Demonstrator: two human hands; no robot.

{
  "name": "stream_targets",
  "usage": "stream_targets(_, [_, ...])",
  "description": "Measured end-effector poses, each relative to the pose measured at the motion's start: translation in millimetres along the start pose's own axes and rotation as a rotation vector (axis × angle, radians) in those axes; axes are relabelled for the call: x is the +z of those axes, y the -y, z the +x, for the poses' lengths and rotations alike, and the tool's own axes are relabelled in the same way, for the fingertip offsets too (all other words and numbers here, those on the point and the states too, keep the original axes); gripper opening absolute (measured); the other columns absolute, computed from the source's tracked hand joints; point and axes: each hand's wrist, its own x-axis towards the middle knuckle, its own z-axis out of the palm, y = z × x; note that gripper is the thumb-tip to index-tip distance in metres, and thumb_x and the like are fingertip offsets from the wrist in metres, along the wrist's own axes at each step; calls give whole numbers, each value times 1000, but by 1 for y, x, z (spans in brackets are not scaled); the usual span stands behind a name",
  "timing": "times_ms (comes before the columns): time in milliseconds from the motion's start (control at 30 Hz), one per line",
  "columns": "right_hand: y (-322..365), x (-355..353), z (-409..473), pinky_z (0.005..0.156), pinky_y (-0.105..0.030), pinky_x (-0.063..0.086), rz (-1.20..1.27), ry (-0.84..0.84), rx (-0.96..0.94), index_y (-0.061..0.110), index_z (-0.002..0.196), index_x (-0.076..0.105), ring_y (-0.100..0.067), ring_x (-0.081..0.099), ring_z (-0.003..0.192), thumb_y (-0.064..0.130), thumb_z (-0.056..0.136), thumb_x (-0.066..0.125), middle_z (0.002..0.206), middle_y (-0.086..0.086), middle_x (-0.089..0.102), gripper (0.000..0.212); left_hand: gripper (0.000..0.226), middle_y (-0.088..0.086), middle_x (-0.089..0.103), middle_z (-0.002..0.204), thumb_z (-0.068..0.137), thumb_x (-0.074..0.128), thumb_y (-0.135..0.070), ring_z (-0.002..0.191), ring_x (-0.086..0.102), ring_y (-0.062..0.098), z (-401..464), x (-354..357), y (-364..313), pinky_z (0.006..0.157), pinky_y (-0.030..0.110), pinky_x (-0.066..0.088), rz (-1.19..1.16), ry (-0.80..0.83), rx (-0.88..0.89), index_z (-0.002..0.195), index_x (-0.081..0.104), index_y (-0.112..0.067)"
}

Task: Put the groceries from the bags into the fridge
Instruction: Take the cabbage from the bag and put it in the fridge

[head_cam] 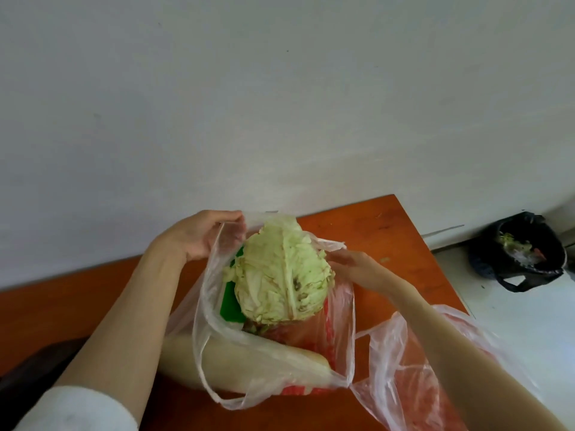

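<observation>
Hands — left (203,234) pinching bag (273,356) rim, right (351,264) gripping cabbage (280,272) — near table (389,225) edge.

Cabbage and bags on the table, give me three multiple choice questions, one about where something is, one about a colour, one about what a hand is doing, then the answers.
1. Where is the cabbage?
A. In the mouth of the clear plastic bag
B. On the floor
C. In the black bin bag

2. What colour is the table?
A. White
B. Orange-brown
C. Blue

3. What is the left hand doing?
A. Resting flat on the table
B. Hanging idle
C. Pinching the bag's edge

Answers:
1. A, the cabbage rises out of the bag's opening, with a green item beside it inside.
2. B, the bare tabletop behind the bag is orange-brown.
3. C, its fingers curl round the plastic rim, pulling it open, while the right hand lies against the cabbage's far side.
</observation>
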Motion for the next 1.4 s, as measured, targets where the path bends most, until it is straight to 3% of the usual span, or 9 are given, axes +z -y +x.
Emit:
stream_targets(100, [-3, -4, 2, 102, -33, 41, 160, 125, 100, 27, 110, 68, -13, 60, 109, 77, 62, 54, 117, 1, 67, 71, 13, -6, 42, 40, 74, 60, -15, 30, 34, 5, 24, 3, 2, 29, 12, 28, -46, -101, -48, 65, 51, -13])
stream_targets(300, [-28, -7, 8, 66, -26, 48, 728, 97, 141, 9, 87, 72, -15, 57, 65, 23, 89, 57, 74, -5, 64, 20, 24, -8, 26, 31, 88, 47, -21, 24, 20, 4, 53, 6, -2, 27, 11, 16, -53, -223, 10, 65, 48, -14])
stream_targets(467, [-22, 10, 15, 46, -18, 48, 1163, -43, 354, 4, 89, 65, -9, 58, 48, 18, 87, 57, 59, 0, 62, 16, 26, -10, 26, 31, 91, 47, -24, 26, 23, 5, 73, -4, 23, 29, 14, 19, -26, -381, -23, 72, 65, -19])
stream_targets(633, [-14, 21, 25, 62, -31, 53, 527, -334, 551, -6, 90, 67, -20, 63, 61, 21, 93, 55, 70, -12, 69, 29, 14, -4, 52, 35, 83, 61, -7, 29, 43, 6, 75, -6, 28, 35, 12, 33, 363, -622, 123, 69, 65, -8])
stream_targets(700, [-12, 19, 18, 75, -37, 55, 399, -400, 536, -1, 93, 69, -27, 66, 77, 22, 91, 58, 88, -16, 71, 25, 11, 5, 71, 76, 81, 65, -8, 61, 63, 13, 64, -4, 25, 59, 23, 51, 558, -603, 182, 91, 68, -6])
stream_targets(800, [-4, 15, -3, 58, -27, 51, 339, -487, 473, 9, 100, 66, -16, 60, 69, 18, 93, 53, 90, -5, 66, 17, 35, 9, 57, 121, 86, 60, -15, 110, 56, 27, 32, 5, 19, 94, 35, 42, 903, -637, 279, 121, 57, -13])
stream_targets(933, [21, 19, -34, 51, -23, 41, 284, -714, 307, 8, 82, 60, -11, 48, 54, 22, 96, 46, 69, -2, 59, 24, 27, 5, 58, 124, 93, 48, -23, 110, 55, 22, -5, 42, 12, 88, 25, 36, 885, -607, 508, 116, 60, -16])
stream_targets(1133, [49, 51, -72, 63, -34, 59, 766, -295, 517, -2, 87, 62, -22, 66, 65, 48, 88, 53, 77, -15, 67, 50, 66, 9, 43, 142, 91, 27, -61, 127, 44, 26, -2, 71, 29, 103, 37, 35, 1061, -310, 160, 138, 38, -16])
stream_targets(1400, [50, 74, -84, 84, -40, 49, 1493, -111, 612, -3, 130, 43, -39, 52, 112, 68, 66, 57, 106, -23, 55, 97, 63, 7, 46, 131, 90, 26, -63, 105, 55, 22, -19, 74, 51, 89, 32, 42, 1099, -351, 207, 139, 33, -25])
